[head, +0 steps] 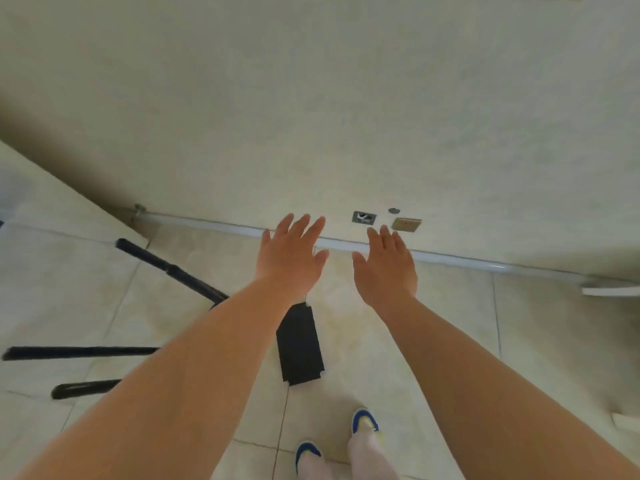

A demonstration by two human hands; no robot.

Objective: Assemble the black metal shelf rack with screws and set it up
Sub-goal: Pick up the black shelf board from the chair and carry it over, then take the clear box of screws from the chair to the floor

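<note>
Forearms fill lower frame; left hand (291, 252) and right hand (386, 265) reach forward at centre, fingers straight and spread, holding nothing. Feet (363, 422) at bottom centre on tile floor (450, 341). Rack parts loose on floor: black poles (169, 270) at left, black plate (299, 344) below left wrist, apart from each other. No screws visible. Judgement: assembly barely begun; joining, screwing, standing up all left. Wall sockets (406, 224) right of centre.

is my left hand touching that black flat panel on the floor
Apart. In the head view the left hand is stretched out open toward the wall, while the black panel lies on the tiles under the forearm.
</note>
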